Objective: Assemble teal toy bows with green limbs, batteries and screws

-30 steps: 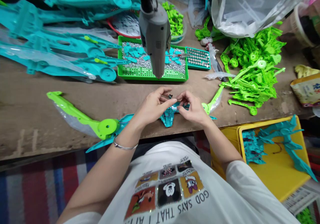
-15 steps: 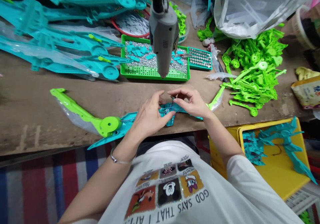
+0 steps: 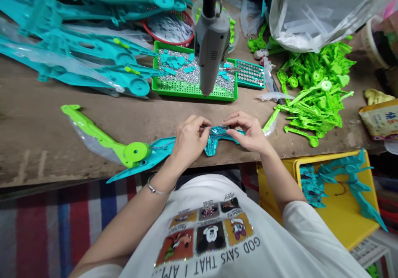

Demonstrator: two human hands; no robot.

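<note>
Across the table's front edge lies a toy bow with a teal plastic body and lime green limbs. The left limb carries a round hub and a clear plastic strip. Thin wires run in the hollow middle of the body. My left hand is closed at the left of this hollow, thumb and fingertips pinched together; what they hold is too small to name. At the hollow's right side, my right hand curves over the body, thumb and index finger apart.
A grey electric screwdriver hangs above a green tray of screws. Teal bow bodies are stacked at left, green limbs heaped at right. A yellow bin with teal parts stands below the table's right front.
My hands have moved apart, uncovering the hollow middle of the body. My left fingers have closed into a pinch. The small dark piece at my right fingertips no longer shows.
</note>
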